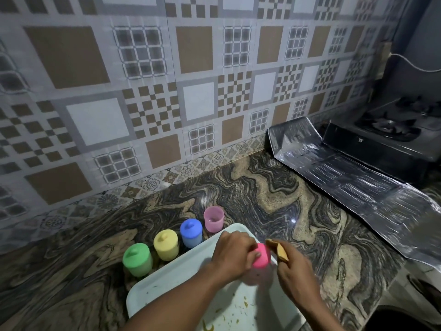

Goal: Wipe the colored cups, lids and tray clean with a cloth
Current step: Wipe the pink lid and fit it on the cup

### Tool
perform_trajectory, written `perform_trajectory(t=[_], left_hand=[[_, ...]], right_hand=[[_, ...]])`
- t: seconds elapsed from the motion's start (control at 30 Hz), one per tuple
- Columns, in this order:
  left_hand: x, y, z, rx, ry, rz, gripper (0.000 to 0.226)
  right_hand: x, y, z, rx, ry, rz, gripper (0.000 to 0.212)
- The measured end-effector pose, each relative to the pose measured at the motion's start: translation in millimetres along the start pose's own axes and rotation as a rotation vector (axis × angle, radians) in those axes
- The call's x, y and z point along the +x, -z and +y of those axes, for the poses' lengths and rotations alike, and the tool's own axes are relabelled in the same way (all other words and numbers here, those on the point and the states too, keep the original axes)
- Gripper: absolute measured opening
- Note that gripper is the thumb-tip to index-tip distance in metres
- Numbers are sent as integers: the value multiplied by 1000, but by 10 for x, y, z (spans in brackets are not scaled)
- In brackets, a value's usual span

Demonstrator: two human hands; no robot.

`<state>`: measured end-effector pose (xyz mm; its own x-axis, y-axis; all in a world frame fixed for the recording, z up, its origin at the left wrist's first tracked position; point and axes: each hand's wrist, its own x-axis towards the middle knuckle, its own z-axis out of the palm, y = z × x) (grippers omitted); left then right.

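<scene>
While the left hand (pixel 232 254) grips the pink lidded cup (pixel 261 256) above the tray (pixel 181 283), the right hand (pixel 296 275) pinches a folded tan cloth (pixel 279 250) just beside it.

The cup sits low in the centre of the frame, fingers curled round its lid end. It looks steadied so the cloth can rub its side. Its lower body is blurred, so I cannot tell whether it rests on the tray. Yellowish scraps (pixel 238 309) dot the tray near the bottom edge and are probably left for last. On the bench (pixel 238 187), along the tray's left rim, stand the green cup (pixel 137 261), yellow cup (pixel 165 244) and blue cup (pixel 191 232), all lidded. A lidless lilac cup (pixel 213 218) stands at the tray's far corner. This row crowds that rim, so any sweep there could knock one over. The foil sheet (pixel 346 177) and stove (pixel 386 130) at the right lie well apart.
</scene>
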<state>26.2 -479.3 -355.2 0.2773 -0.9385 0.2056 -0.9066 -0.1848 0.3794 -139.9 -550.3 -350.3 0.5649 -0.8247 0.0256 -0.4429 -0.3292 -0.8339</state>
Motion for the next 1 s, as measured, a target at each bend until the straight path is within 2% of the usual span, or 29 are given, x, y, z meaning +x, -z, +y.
perform_trajectory(t=[0.1,0.17,0.27,0.33,0.37,0.43,0.53,0.57,0.63,0.7,0.8,0.87,0.93,1.0], left_hand=[[-50,72,-68,-86,-33,139,21],[-99,101,-140,-111,-24,203,18],[-204,117,-259,-107,32,263,16],[-250,152,-315,-142,105,310,19],[-255,177,-334,-166,136,343,20],[-247,231,-354,-178,162,399,24],[-249,295,-292,-136,97,445,22],[-255,301,-253,-119,61,460,20],[-258,291,-181,-107,-6,490,15],[-257,275,-132,-115,-40,512,12],[-289,335,-102,-141,-53,528,16],[-321,424,-98,-190,-49,528,21],[-306,542,-115,-297,30,517,19],[-220,679,-169,-507,198,329,19]], right_hand=[[-38,-164,-34,-164,229,51,62],[-36,-273,84,-257,320,66,60],[-4,-314,164,-240,496,47,40],[-23,-295,134,-141,493,24,32],[-49,-288,72,-16,403,32,33],[-13,-296,-11,376,110,32,43],[131,-235,-243,999,-306,-75,29],[165,-208,-343,1151,-409,-125,41],[225,-219,-462,1299,-493,-207,62],[218,-296,-559,1290,-466,-234,57],[181,-361,-591,1064,-309,-186,33],[169,-318,-597,913,-208,-205,29],[169,-255,-611,798,-156,-246,31],[178,-208,-637,733,-156,-302,28]])
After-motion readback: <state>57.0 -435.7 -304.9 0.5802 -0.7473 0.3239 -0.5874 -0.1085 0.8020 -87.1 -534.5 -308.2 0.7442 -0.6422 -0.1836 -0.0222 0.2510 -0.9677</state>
